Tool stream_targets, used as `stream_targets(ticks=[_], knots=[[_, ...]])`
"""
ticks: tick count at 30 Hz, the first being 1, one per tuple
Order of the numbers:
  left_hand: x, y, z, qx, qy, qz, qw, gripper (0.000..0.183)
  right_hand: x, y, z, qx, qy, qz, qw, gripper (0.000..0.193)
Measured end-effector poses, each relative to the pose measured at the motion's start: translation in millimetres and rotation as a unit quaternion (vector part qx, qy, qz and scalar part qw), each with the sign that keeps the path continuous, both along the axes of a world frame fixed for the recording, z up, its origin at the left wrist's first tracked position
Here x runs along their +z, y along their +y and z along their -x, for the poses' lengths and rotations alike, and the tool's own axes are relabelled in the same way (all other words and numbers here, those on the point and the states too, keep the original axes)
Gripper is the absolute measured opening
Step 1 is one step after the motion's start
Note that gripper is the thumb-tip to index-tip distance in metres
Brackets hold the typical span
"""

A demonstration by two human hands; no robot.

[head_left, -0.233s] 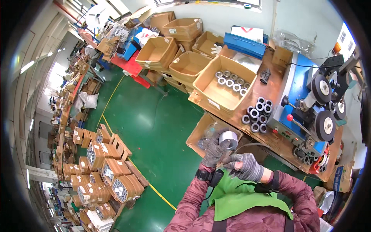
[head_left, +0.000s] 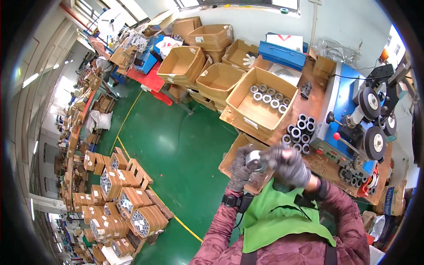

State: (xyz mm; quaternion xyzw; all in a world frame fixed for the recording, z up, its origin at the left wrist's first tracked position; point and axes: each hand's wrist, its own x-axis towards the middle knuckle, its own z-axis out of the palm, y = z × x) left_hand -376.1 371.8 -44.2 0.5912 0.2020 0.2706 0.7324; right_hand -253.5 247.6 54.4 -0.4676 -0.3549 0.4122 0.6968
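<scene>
Silver ring (head_left: 254, 156) raised before the torso, clamped in the grip of the left hand (head_left: 240, 171); the right hand (head_left: 290, 168) has risen since the earlier view to its right side, where blur prevents telling whether that grip is closed. Beyond lie an open carton (head_left: 229, 160) and the surface's (head_left: 308, 106) near edge; green floor (head_left: 194, 150) extends leftward.

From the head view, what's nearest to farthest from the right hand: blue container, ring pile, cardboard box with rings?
1. Ring pile: just beyond the right hand.
2. Cardboard box with rings: left of the pile, farther up.
3. Blue container: farthest, behind the box.
</scene>
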Motion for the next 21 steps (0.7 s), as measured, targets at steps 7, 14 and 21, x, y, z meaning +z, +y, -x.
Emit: stream_targets(ticks=[7, 14, 21], knots=[[45.6, 6.4, 4.4, -0.025, -0.017, 0.002, 1.000, 0.059, -29.4, 33.6, -14.7, 0.028, 0.129, 0.207, 0.970, 0.024], [13.0, 10.4, 26.3, 0.118, -0.014, 0.001, 0.993, 0.055, -48.6, 49.8, -9.5, -0.022, 0.225, 0.150, 0.963, 0.023], [-3.7, -4.1, 12.8, 0.173, -0.070, 0.247, 0.951, 0.039, -77.6, 66.1, 10.5, -0.014, 0.127, 0.178, 0.976, 0.019]])
